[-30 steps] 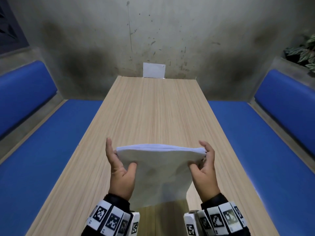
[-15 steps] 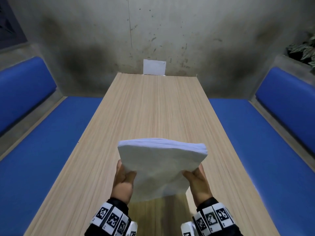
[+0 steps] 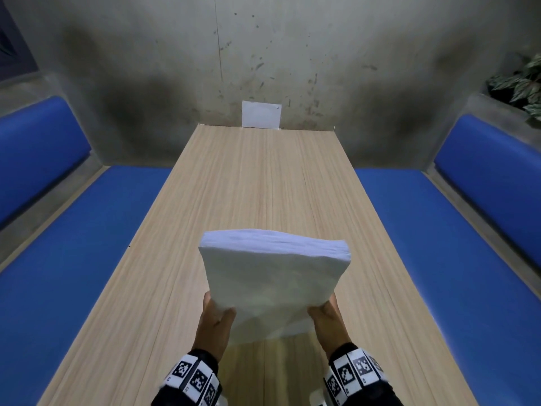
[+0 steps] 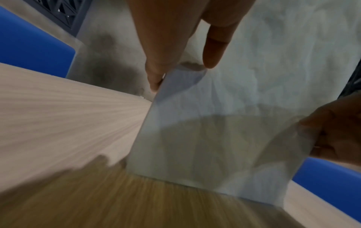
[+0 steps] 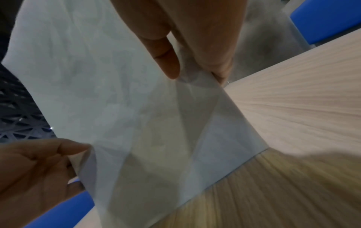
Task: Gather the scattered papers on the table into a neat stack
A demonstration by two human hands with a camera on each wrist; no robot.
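Your fingers behind paper stack (image 3: pixel 273 284) hidden in head view; only thumbs show on front. Wrist views blurred, but stack's bottom edge seems to rest on table (image 3: pixel 263 183). Your left hand (image 3: pixel 215 325) and right hand (image 3: pixel 328 320) pinch stack's lower corners, holding it upright near table's near end. Wood-grain table, blue benches (image 3: pixel 87 238) both sides, stained concrete wall (image 3: pixel 263 54), white sheet (image 3: pixel 261 114) against wall, plant (image 3: pixel 521 83) at right.
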